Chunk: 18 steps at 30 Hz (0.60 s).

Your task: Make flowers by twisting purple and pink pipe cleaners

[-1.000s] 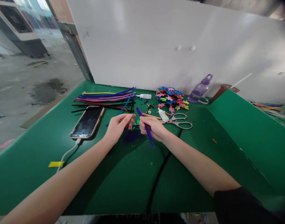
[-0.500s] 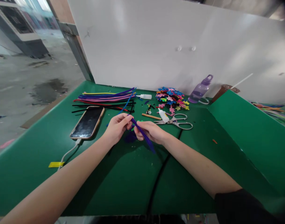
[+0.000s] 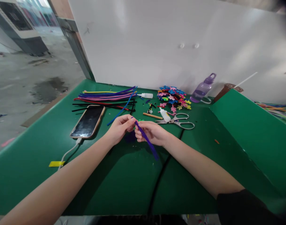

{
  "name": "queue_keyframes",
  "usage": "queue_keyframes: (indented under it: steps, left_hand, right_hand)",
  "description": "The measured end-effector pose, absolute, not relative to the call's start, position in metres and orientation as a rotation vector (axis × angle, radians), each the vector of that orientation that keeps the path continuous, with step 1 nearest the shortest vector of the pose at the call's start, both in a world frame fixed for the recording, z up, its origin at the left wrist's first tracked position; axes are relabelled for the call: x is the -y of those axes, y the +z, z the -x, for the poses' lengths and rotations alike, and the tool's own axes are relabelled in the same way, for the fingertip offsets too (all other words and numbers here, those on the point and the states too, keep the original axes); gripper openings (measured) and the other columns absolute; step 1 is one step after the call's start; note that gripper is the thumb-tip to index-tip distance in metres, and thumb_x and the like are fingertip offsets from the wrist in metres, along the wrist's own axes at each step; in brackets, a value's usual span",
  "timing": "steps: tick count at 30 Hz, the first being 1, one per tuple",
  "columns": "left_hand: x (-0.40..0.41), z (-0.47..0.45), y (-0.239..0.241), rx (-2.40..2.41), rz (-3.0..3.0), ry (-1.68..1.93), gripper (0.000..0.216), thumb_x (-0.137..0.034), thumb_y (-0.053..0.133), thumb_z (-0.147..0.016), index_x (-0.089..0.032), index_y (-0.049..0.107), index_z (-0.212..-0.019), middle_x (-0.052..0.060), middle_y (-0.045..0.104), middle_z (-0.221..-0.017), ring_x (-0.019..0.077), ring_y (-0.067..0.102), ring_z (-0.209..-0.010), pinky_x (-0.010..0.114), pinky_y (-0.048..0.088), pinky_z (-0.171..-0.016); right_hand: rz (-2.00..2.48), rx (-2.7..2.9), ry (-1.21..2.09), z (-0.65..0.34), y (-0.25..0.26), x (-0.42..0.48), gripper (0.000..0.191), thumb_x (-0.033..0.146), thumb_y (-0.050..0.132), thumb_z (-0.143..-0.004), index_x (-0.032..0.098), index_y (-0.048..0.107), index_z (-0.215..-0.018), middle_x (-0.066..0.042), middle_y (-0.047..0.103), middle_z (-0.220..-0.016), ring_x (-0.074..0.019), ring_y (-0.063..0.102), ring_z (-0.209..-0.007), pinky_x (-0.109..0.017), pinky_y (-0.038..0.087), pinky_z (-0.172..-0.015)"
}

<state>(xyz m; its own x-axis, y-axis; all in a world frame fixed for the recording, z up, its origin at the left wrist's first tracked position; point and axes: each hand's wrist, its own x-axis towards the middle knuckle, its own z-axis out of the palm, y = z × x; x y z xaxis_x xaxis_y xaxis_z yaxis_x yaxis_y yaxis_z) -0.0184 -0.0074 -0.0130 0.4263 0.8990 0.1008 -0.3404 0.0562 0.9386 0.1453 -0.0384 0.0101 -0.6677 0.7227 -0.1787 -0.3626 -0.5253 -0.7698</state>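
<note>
Between my two hands is a purple pipe cleaner [image 3: 147, 141], its loose end slanting down to the right over the table. My left hand [image 3: 122, 126] pinches its upper end between thumb and fingertips. Close beside it, my right hand [image 3: 151, 132] grips the same strand with curled fingers. Something bright green shows just behind the fingertips, mostly hidden. Under the hands lies a dark purple patch, too shaded to make out. A blue pipe cleaner [image 3: 120, 112] rests beyond my left hand, and scissors [image 3: 180, 121] lie past my right hand.
Pipe cleaners [image 3: 107, 96] in several colours lie at the back left, near a phone [image 3: 88, 121] on a cable. Glue bottles [image 3: 165, 115], a wooden stick [image 3: 152, 116], a heap of fuzzy flower shapes [image 3: 173, 97] and a purple water bottle [image 3: 202, 89] stand farther back. A green panel [image 3: 253, 131] rises at right.
The purple strand's loose end has swung slightly down and to the right. Both hands stay together on it, fingers shifted a little. The view has tilted slightly.
</note>
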Motion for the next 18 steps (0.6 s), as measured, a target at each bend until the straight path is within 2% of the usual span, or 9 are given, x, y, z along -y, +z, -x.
queue_keyframes:
  steps: [7,12,15,18]
  left_hand:
    - [0.0065,0.0187,-0.0126,-0.602,-1.210,1.017,0.021,-0.030,0.059,-0.081,-0.016,0.053,-0.067,-0.002,0.051,-0.056,0.0068,0.038,-0.047,0.022,0.025,-0.047]
    - [0.0065,0.0203,-0.0131,-0.580,-1.183,0.982,0.022,-0.029,0.057,-0.083,-0.015,0.049,-0.067,-0.003,0.049,-0.055,0.0066,0.039,-0.047,0.022,0.025,-0.048]
    - [0.0066,0.0204,-0.0123,-0.578,-1.175,0.970,0.023,-0.029,0.056,-0.084,-0.015,0.048,-0.067,-0.003,0.050,-0.056,0.0066,0.040,-0.048,0.022,0.025,-0.049]
    - [0.0064,0.0198,-0.0120,-0.581,-1.178,0.975,0.022,-0.029,0.056,-0.084,-0.015,0.049,-0.068,-0.002,0.052,-0.058,0.0063,0.039,-0.048,0.022,0.025,-0.049]
  right_hand:
    - [0.855,0.974,2.046,-0.1449,0.0079,0.0348,0.007,0.022,0.058,-0.078,0.016,0.055,-0.077,0.002,0.054,-0.071,-0.0068,0.050,-0.057,-0.021,0.042,-0.053]
    - [0.771,0.979,2.083,-0.1463,0.0052,0.0338,0.008,0.022,0.059,-0.078,0.014,0.055,-0.077,0.003,0.051,-0.067,-0.0013,0.034,-0.043,-0.016,0.024,-0.039]
    - [0.775,0.994,2.059,-0.1470,0.0056,0.0340,0.010,0.024,0.056,-0.080,0.015,0.056,-0.077,0.004,0.050,-0.065,-0.0007,0.026,-0.041,-0.016,0.021,-0.039]
    - [0.769,1.024,2.029,-0.1471,0.0056,0.0341,0.014,0.028,0.055,-0.082,0.016,0.056,-0.076,0.007,0.041,-0.055,-0.0013,0.020,-0.039,-0.016,0.018,-0.038]
